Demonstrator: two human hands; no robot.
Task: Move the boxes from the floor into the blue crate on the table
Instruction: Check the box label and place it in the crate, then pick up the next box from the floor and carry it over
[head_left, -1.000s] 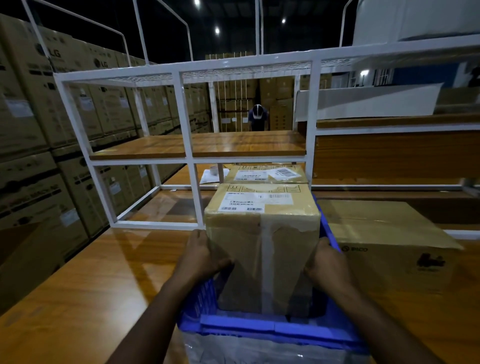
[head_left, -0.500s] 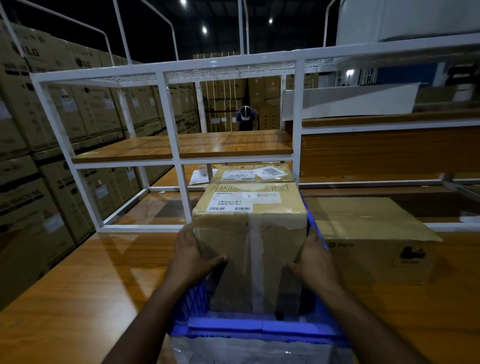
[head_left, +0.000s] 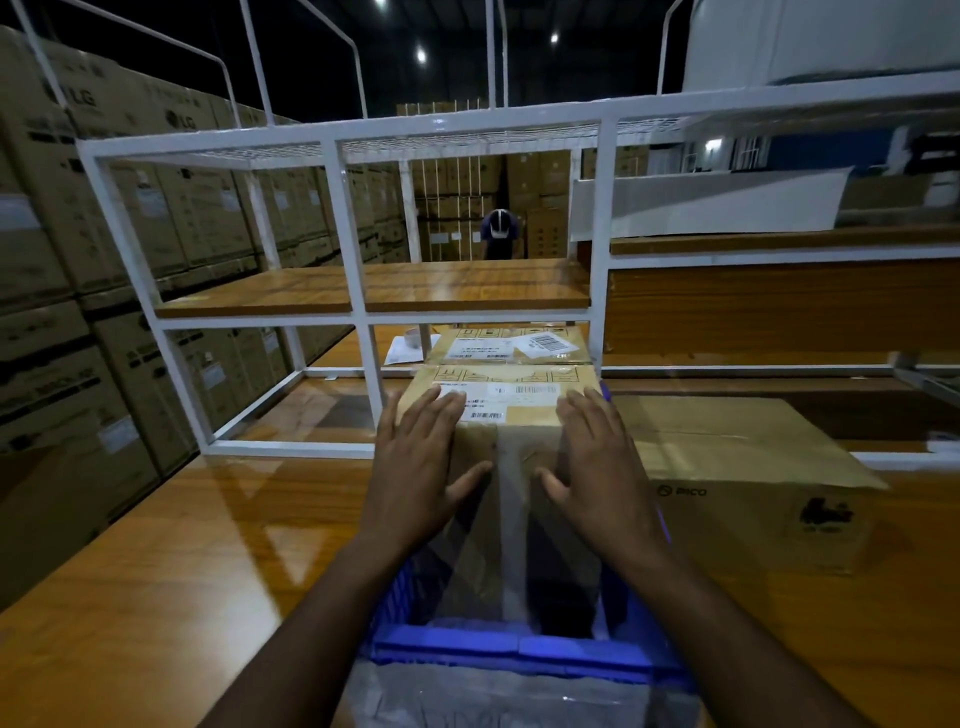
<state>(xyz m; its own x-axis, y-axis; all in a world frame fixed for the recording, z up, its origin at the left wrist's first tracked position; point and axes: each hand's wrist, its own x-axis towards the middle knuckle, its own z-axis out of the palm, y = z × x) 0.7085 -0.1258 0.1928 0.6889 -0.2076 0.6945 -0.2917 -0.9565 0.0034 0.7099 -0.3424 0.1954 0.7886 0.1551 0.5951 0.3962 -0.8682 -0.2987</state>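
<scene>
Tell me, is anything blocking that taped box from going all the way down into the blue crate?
Nothing visible does. The taped box already stands inside the blue crate, both hands, left hand and right hand, flat on it. The crate's floor under it is hidden.

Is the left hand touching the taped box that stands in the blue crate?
Touching. The head view shows the left hand lying flat, fingers straight, on the taped box in the blue crate.
</scene>
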